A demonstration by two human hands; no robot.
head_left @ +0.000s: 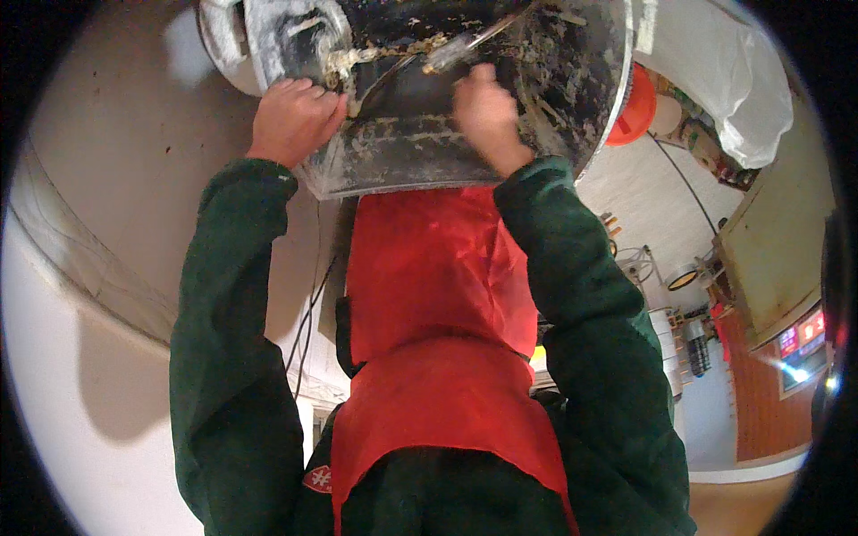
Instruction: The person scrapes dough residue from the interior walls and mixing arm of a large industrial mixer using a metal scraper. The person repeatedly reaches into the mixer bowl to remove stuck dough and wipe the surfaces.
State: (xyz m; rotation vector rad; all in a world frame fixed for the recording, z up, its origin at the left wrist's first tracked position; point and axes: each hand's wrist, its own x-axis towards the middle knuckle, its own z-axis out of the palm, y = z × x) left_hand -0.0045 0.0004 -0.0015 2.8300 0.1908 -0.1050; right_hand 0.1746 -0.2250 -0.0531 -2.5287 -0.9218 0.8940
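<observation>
A metal tub (375, 183) with a dark inside, like a dough mixer's bowl, stands before me, its walls smeared with pale dough and flour. My left hand (299, 116) is curled over the tub's left end, fingers closed on its floury rim. Inside the tub, toward the right, my right hand (487, 112) is closed like a fist and slightly blurred; what it holds, if anything, is hidden. Just beyond it a metal bar (483, 36), crusted with dough, slants across the tub.
A red apron (438, 286) hangs between my arms, below the tub. To the right are a red basin (635, 107), a white plastic bag (751, 98) and a yellowish panel (773, 250). Dark cables (308, 330) run down at left beside a pale wall (116, 223).
</observation>
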